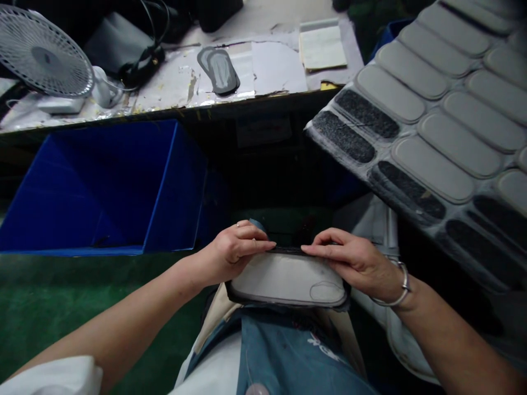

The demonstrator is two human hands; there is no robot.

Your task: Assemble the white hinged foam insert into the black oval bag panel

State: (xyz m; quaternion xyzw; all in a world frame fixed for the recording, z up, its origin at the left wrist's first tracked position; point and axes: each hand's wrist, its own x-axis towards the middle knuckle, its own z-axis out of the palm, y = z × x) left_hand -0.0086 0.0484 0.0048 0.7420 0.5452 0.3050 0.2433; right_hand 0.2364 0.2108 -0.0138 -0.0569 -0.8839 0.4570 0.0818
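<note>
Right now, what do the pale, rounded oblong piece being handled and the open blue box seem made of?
Pale oblong piece: perhaps matte fabric or foam; its face barely shines. Blue box: probably satin plastic sheet; its walls look thin and flat.

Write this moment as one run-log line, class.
left hand: on far edge of pale panel | right hand: same edge | panel: over apron | blue bin: open, at left

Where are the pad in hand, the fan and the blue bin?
Pad (pixel 287 278): head view, middle of its pale face.
Fan (pixel 45 57): head view, hub of its grille.
Blue bin (pixel 178 200): head view, outer side wall.
</note>
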